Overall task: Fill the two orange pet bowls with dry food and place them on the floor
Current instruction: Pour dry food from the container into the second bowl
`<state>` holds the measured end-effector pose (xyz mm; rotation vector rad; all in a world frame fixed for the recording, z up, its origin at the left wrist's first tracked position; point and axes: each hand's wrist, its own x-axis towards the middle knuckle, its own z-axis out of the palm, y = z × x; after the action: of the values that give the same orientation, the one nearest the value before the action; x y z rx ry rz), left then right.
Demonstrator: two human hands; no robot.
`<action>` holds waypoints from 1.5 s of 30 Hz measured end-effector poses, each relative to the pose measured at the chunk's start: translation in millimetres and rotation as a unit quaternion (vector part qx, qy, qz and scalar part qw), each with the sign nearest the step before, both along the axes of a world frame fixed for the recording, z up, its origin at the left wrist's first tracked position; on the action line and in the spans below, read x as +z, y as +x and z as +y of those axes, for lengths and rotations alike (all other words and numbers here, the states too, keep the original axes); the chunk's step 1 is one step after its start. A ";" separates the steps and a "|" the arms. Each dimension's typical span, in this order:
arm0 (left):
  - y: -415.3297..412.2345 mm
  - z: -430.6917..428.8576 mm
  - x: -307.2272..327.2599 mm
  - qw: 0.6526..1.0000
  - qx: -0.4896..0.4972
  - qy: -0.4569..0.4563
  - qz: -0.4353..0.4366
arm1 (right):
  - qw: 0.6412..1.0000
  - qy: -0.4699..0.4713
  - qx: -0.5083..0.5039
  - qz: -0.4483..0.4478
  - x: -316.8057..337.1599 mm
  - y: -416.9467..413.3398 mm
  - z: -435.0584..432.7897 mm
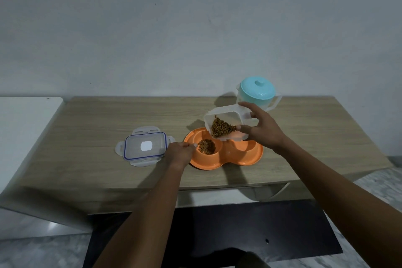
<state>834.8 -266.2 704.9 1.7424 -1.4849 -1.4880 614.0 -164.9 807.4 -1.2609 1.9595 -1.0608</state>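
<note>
An orange double pet bowl (230, 159) lies on the wooden table (108, 115). Its left well holds a small heap of brown dry food (206, 147); the right well (248, 150) looks bare. My right hand (258, 126) grips a clear plastic food container (224, 123), tilted mouth-down over the left well, with kibble piled at its lower edge. My left hand (179, 152) rests at the bowl's left rim, fingers curled on the edge.
The container's clear lid (144, 146) with a blue seal lies flat left of the bowl. A turquoise-lidded clear jug (257, 91) stands at the back right by the wall. A white surface (26, 119) adjoins the table's left. Dark mat and tiled floor lie below.
</note>
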 end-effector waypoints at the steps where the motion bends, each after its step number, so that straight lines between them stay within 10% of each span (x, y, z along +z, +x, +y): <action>1: -0.2 -0.4 0.5 1.000 -0.001 -0.001 -0.002 | 1.000 0.000 0.003 0.002 -0.7 1.1 0.0; 33: 2.4 2.4 10.6 1.000 -0.010 0.006 -0.002 | 1.000 0.002 0.001 -0.002 -2.2 1.0 -3.3; 45: -0.6 -0.4 12.1 0.998 -0.030 -0.011 -0.052 | 0.953 0.031 -0.119 -0.277 -33.1 8.2 -70.8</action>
<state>834.2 -266.6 717.1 1.8020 -1.6112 -1.4246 622.1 -235.7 774.3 -0.6036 1.7072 -1.2896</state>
